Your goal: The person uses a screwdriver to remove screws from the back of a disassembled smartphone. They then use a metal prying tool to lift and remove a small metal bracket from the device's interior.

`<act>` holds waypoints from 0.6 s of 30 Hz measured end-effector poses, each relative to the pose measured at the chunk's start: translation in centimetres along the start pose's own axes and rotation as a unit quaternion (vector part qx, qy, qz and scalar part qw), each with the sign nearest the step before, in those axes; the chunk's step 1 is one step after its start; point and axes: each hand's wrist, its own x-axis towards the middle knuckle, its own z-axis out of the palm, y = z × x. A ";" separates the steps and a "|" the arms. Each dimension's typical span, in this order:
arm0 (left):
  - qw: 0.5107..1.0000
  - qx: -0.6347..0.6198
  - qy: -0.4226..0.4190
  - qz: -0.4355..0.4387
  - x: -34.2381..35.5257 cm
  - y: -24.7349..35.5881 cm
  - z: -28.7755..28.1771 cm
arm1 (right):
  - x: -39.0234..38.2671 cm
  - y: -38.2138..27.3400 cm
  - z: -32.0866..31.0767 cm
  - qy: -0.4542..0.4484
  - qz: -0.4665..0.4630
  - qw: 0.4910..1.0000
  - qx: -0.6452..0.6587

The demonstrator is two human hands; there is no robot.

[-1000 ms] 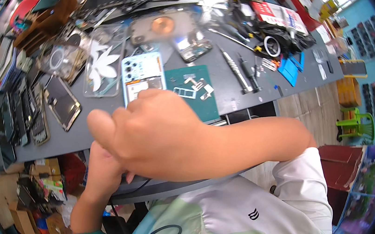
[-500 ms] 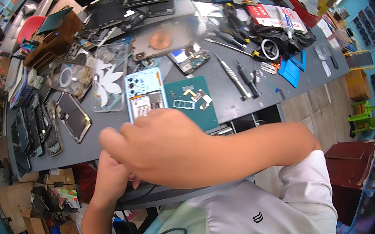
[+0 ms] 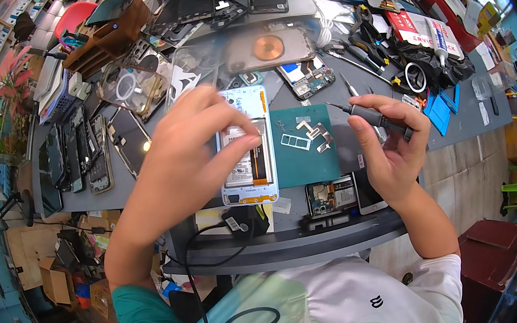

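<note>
A light-blue phone (image 3: 269, 163) lies with its back off, its battery and orange ribbon cable bare. My left hand (image 3: 192, 147) is over the phone's left side, slightly blurred. Its thumb and forefinger are closed in a pinch; anything between them is too small to make out. To the right, my right hand (image 3: 396, 146) grips a dark screwdriver (image 3: 373, 117), its thin tip pointing left. Between the hands is a green mat (image 3: 305, 174) with a silver frame piece (image 3: 296, 141) and small metal brackets (image 3: 318, 135). A silver screwdriver (image 3: 348, 85) is partly hidden behind my right hand.
Behind the phone lie a back cover with a copper coil (image 3: 268, 48) and an opened phone (image 3: 307, 77). Several phone parts (image 3: 101, 158) line the desk's left side. Pliers (image 3: 368, 30) and a blue tray (image 3: 437, 112) are at the right. An open drawer (image 3: 331, 196) holds phones.
My right arm has swung from across my body to the right, and the dark screwdriver has gone from the desk into my right hand. My left hand has risen over the phone.
</note>
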 end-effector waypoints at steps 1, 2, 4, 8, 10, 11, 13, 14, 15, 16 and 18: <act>1.000 0.011 -0.021 0.001 1.0 -0.2 0.6 | -0.1 0.2 0.3 0.002 -0.004 1.000 0.007; 0.999 0.019 -0.043 0.005 2.1 -0.5 1.2 | -0.1 0.4 0.4 0.004 -0.008 1.000 0.012; 0.995 0.020 -0.097 -0.002 4.0 -0.6 2.4 | -0.4 0.6 0.1 0.004 -0.012 1.000 0.007; 0.993 0.036 -0.114 0.006 4.8 -1.1 3.6 | -0.7 0.9 -0.2 -0.005 -0.011 1.000 0.006; 0.992 0.045 -0.120 0.005 4.8 -1.3 3.7 | -0.7 0.8 -0.1 -0.003 -0.007 1.000 0.011; 0.991 0.050 -0.122 0.003 4.8 -1.4 3.7 | -0.7 0.8 -0.1 0.000 -0.005 1.000 0.014; 0.991 0.050 -0.124 0.004 4.7 -1.5 3.9 | -0.7 0.8 0.0 0.002 -0.001 1.000 0.020; 0.991 0.049 -0.125 0.006 4.7 -1.5 4.0 | -0.7 0.8 0.0 0.002 0.001 1.000 0.022; 0.991 0.049 -0.122 0.009 4.6 -1.5 4.0 | -0.7 0.9 0.0 0.002 0.002 1.000 0.024; 0.992 0.049 -0.119 0.011 4.5 -1.5 4.1 | -0.7 0.9 0.0 0.003 0.005 1.000 0.024; 0.994 0.041 -0.102 0.019 4.4 -1.6 4.1 | -0.7 0.8 0.1 0.005 0.010 1.000 0.025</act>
